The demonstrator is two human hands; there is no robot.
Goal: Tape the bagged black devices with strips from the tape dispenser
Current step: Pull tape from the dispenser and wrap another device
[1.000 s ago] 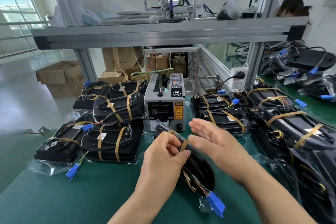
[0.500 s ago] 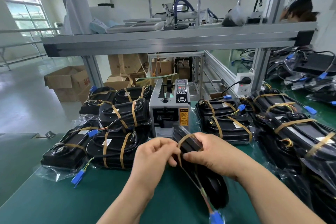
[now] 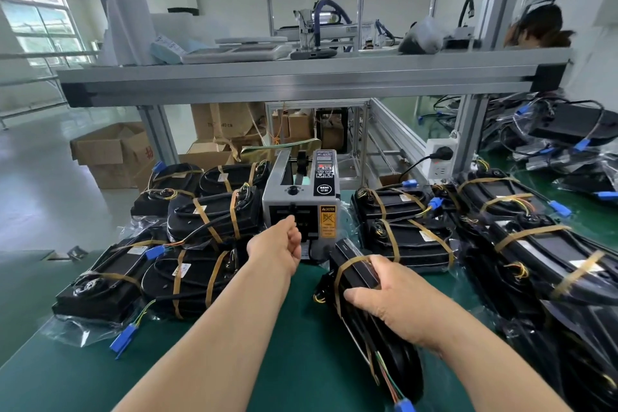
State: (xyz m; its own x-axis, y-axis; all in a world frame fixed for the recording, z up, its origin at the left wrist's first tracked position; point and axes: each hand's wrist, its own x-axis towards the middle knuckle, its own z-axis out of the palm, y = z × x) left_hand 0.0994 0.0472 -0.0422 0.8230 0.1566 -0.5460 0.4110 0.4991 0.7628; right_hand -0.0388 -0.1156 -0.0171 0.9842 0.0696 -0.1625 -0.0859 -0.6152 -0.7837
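Observation:
A grey tape dispenser (image 3: 321, 191) stands at the middle of the green bench. My left hand (image 3: 279, 244) is stretched out to its front outlet, fingers curled against the slot; the fingertips are hidden and no strip shows. My right hand (image 3: 391, 301) grips a bagged black device (image 3: 354, 273) that lies tilted on the mat just right of the dispenser. One brown tape band wraps its upper end, and its wires with a blue connector (image 3: 403, 406) trail toward me.
Taped bagged devices are stacked left (image 3: 207, 221) and right (image 3: 408, 244) of the dispenser, with more piled along the right edge (image 3: 535, 264). An aluminium shelf beam (image 3: 301, 80) runs overhead. A power socket (image 3: 439, 157) sits on the right post. Cardboard boxes (image 3: 107, 150) stand on the floor behind.
My left hand has let go of the device and moved forward to the dispenser outlet. My right hand has taken a grip round the device and shifted it to the right.

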